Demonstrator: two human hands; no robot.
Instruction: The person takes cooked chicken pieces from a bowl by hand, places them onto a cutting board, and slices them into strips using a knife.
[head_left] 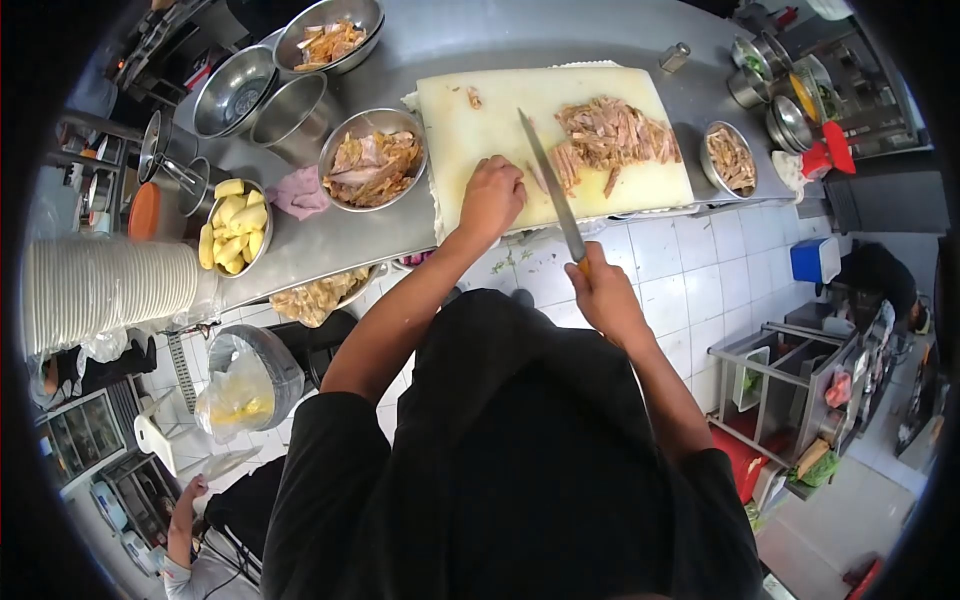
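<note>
My right hand (pixel 608 292) is wrapped around the handle of a long kitchen knife (pixel 553 185), whose blade points away over the white cutting board (pixel 455 110). To the left of the blade, my left hand (pixel 493 197) rests at the board's near edge with its fingers curled in. Whatever may be under those fingers is hidden. A small strip of meat lies between the fingertips and the blade. Right of the knife sits a heap of sliced cooked meat (pixel 615 135), its nearest slices close to the blade. A few scraps (pixel 473 97) lie at the board's far left.
Left of the board stand a bowl of meat pieces (pixel 373 160), a pink cloth (pixel 300 192) and a bowl of peeled yellow pieces (pixel 238 228). A bowl of cut meat (pixel 728 160) is at the right. Stacked white plates (pixel 110 285) fill the far left. Another person's arm (pixel 182 525) shows lower left.
</note>
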